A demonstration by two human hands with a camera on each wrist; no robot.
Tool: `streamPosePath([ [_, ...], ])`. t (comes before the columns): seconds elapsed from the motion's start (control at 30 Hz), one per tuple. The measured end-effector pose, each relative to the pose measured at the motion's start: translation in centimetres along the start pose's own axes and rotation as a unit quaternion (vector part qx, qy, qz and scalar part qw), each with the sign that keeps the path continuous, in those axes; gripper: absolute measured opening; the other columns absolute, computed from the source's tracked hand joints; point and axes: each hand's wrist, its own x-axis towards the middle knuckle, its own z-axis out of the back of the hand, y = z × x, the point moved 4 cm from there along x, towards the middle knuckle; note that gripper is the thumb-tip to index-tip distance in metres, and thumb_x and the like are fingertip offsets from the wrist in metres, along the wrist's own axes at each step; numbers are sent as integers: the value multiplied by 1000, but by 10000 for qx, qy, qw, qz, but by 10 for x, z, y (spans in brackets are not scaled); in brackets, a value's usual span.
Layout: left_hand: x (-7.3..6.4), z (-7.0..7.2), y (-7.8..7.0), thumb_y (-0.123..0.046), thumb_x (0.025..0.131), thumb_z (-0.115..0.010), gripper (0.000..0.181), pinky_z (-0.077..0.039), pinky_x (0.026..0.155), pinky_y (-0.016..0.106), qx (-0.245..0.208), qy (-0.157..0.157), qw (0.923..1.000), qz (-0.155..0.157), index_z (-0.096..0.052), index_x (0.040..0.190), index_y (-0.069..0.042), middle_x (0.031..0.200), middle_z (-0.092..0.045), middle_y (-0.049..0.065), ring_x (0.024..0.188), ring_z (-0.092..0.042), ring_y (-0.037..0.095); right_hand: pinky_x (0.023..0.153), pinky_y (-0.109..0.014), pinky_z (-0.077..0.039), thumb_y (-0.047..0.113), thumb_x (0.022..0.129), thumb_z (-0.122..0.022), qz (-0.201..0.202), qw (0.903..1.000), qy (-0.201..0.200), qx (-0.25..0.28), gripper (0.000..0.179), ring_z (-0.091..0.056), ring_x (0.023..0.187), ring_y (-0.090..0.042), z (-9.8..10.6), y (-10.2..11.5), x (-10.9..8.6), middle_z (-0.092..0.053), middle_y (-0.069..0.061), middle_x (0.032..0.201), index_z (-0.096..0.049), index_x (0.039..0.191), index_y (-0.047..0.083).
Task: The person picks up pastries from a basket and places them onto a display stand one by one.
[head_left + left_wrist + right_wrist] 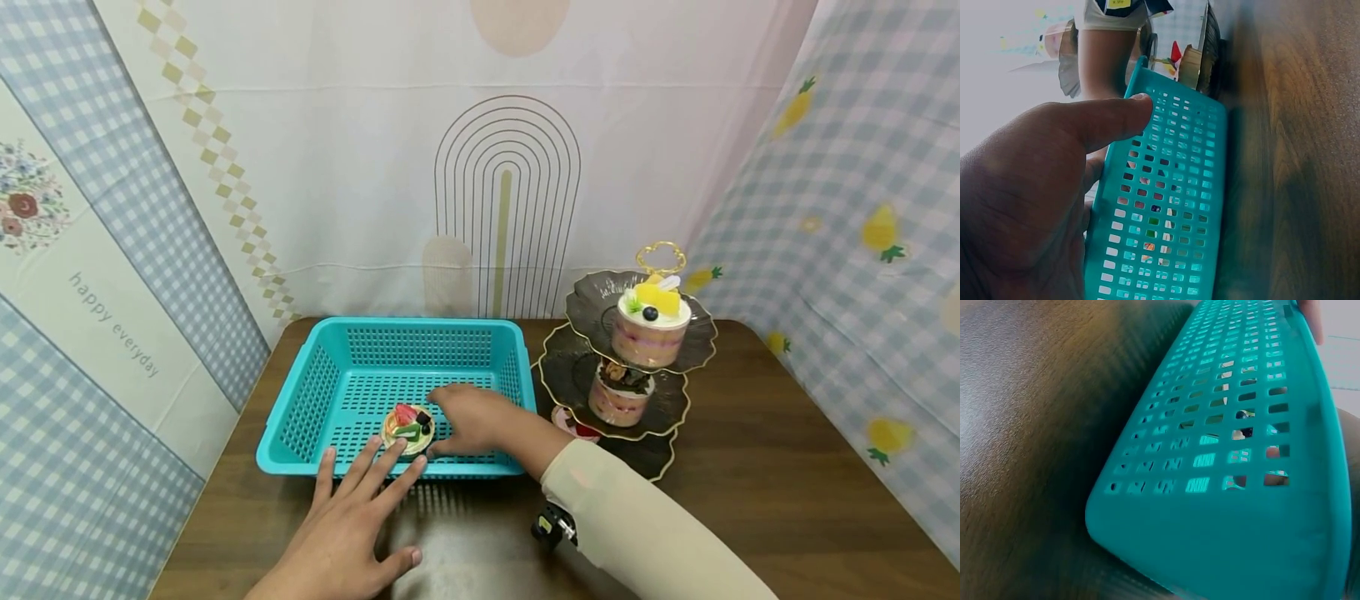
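Note:
A fruit-topped tart (407, 429) sits inside the turquoise basket (341, 468), near its front wall. From the right, my right hand (476, 423) reaches in over the basket, thumb and fingers parted beside the tart, thumb tip close to its edge. My left hand (348, 521) spreads its straight fingers over the basket's front rim, fingertips overlapping the tart's near side in the head view. In the left wrist view, the left thumb (1116, 119) lies across the rim. The basket's side wall (1210, 531) hides most of the right hand in the right wrist view.
Right of the basket stands a dark tiered stand (693, 333) with gold scalloped edges. A layered cake cup (651, 333) with yellow fruit is on its top tier, another cake cup (621, 402) below. The wooden table (795, 467) meets patterned cloth at the back and sides.

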Motion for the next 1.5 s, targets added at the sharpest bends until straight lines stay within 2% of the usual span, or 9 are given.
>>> streamPosePath([
  [0.37, 1, 0, 0, -66, 85, -72, 95, 7, 115, 70, 5, 111, 9999, 19, -27, 163, -37, 170, -22, -2, 157, -6, 27, 102, -40, -49, 54, 88, -76, -147, 9996, 212, -77, 81, -54, 133, -23, -11, 2, 15, -55, -6, 147, -48, 152, 13],
  [0.53, 2, -1, 1, -67, 85, -71, 96, 14, 115, 65, -67, 184, 9998, 40, -25, 164, -39, 170, -20, -3, 157, -6, 28, 92, -34, -53, 51, 90, -77, -31, 9997, 230, -92, 74, -61, 117, -16, -15, 4, 20, -62, -2, 132, -52, 148, 14],
  [0.63, 2, -1, 1, -68, 85, -71, 96, 12, 116, 66, -51, 216, 9997, 52, -23, 164, -40, 170, -20, -4, 157, -6, 28, 84, -32, -54, 49, 90, -77, 25, 9997, 216, -71, 69, -61, 106, -12, -17, 5, 22, -64, 1, 122, -55, 145, 15],
  [0.73, 2, -1, 1, -68, 84, -71, 97, 7, 115, 69, -3, 178, 9998, 31, -24, 164, -39, 170, -21, -3, 157, -6, 27, 83, -31, -54, 49, 90, -78, 41, 9997, 214, -54, 68, -61, 105, -11, -19, 6, 24, -64, 2, 122, -55, 145, 16],
  [0.87, 0, 0, 0, -66, 85, -72, 96, 8, 115, 69, -10, 114, 9999, -2, -26, 164, -36, 169, -23, -1, 157, -5, 28, 85, -31, -54, 48, 89, -79, 65, 9998, 209, -14, 71, -62, 107, -11, -21, 7, 27, -64, 2, 124, -53, 147, 16],
  [1.0, -1, 1, 0, -64, 85, -72, 95, 9, 115, 69, -38, 72, 10000, -46, -27, 164, -36, 170, -22, 0, 157, -5, 28, 78, -29, -54, 47, 89, -79, 51, 9998, 180, 16, 66, -62, 95, -8, -22, 8, 29, -65, 5, 114, -56, 142, 15],
  [1.13, -1, 1, 0, -63, 85, -73, 95, 6, 115, 70, -16, 5, 9999, -101, -28, 164, -35, 170, -22, -1, 157, -8, 29, 73, -28, -53, 44, 89, -79, 6, 9998, 141, 128, 59, -59, 85, -5, -22, 6, 28, -64, 8, 103, -59, 135, 14],
  [1.27, -1, 1, 0, -63, 84, -74, 95, 11, 115, 68, -66, 49, 10000, -42, -29, 163, -35, 170, -21, -1, 157, -7, 29, 70, -26, -51, 41, 87, -82, -33, 9993, 70, 363, 55, -57, 81, -5, -20, 0, 25, -63, 8, 97, -61, 129, 13],
  [1.5, -1, 2, 0, -64, 84, -74, 97, 8, 115, 68, -45, 96, 9999, 22, -23, 163, -41, 170, -17, -5, 157, -6, 27, 65, -27, -50, 39, 81, -84, -176, 9966, -243, 773, 53, -57, 77, -5, -12, -16, 11, -62, 8, 94, -63, 121, 11],
])
